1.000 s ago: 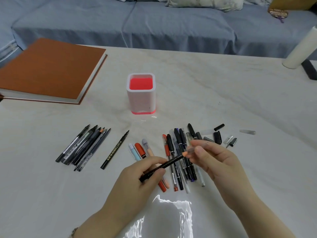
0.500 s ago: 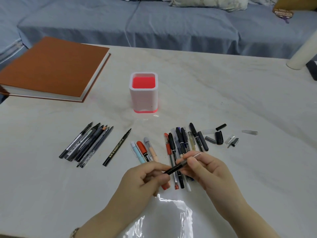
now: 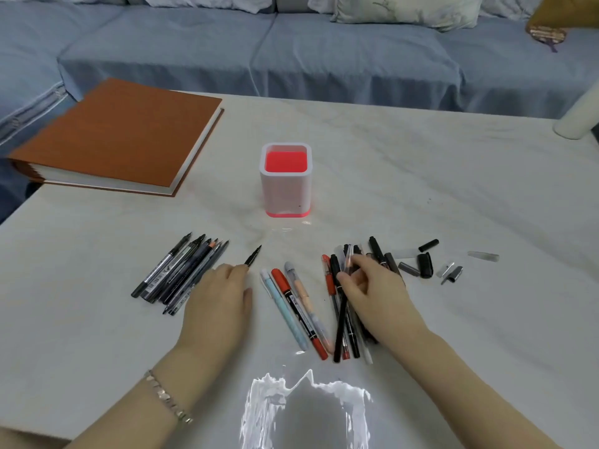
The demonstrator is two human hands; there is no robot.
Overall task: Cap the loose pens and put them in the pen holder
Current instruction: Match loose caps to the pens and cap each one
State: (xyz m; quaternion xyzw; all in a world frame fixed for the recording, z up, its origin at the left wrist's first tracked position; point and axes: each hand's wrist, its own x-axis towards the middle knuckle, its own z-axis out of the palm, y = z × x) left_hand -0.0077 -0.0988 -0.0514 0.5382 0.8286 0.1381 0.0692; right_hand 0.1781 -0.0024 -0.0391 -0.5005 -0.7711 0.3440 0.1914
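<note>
Pens [image 3: 340, 322] are piled under my right hand [image 3: 376, 293], fingers curled, pinching a clear cap [image 3: 348, 259]. Left hand [image 3: 217, 303] lies flat, fingers straight, on 1 black pen [image 3: 253, 258]; pen holder [image 3: 285, 189] stands beyond both.

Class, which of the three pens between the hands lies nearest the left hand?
The pale blue pen, leftmost of the three; the red-capped marker and peach pen lie farther right.

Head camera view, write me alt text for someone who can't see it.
Two bare hands work over a pale table: the left hand rests on a black pen, the right hand reaches into a pile of pens. A white pen holder stands behind them; loose caps lie to the right.
</note>
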